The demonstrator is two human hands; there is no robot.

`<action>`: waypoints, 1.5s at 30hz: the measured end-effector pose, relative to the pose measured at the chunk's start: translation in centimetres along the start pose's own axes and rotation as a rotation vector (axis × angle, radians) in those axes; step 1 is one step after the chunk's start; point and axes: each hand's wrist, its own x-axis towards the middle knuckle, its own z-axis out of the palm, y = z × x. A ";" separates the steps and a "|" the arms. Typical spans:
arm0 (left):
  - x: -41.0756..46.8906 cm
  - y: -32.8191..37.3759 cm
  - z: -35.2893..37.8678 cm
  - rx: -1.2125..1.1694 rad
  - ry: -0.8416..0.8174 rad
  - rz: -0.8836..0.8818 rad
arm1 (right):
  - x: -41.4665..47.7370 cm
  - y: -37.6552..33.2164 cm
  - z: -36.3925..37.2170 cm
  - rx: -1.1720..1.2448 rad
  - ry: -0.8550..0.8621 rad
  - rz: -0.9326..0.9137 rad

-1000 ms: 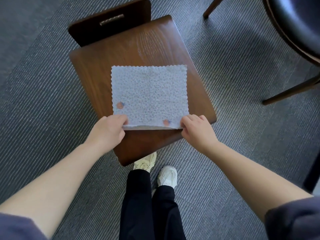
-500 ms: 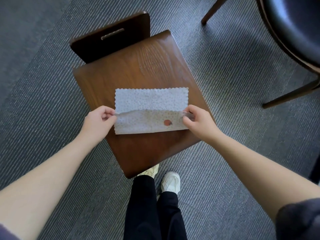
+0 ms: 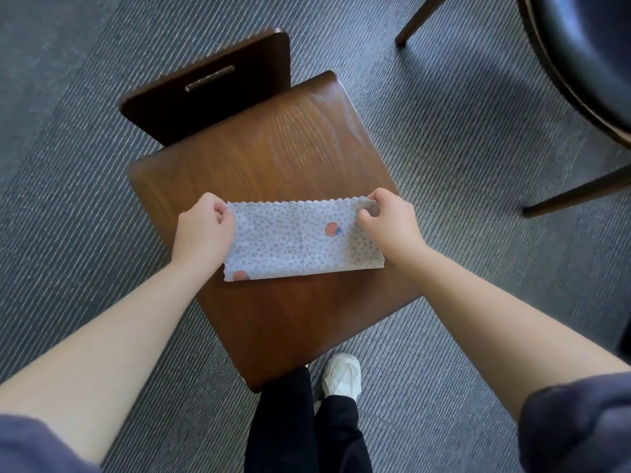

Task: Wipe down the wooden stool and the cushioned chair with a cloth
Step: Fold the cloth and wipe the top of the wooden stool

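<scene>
Cloth [image 3: 300, 240] on stool [image 3: 273, 158]

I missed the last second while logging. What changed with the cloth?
The left hand and right hand carried the near edge of the cloth forward onto its far edge, folding it in half; they still pinch those corners. The wooden stool and cushioned chair stayed put.
</scene>
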 end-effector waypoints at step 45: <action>-3.4 -2.8 5.6 0.749 0.159 0.528 | -0.5 5.0 5.6 -0.696 0.162 -0.570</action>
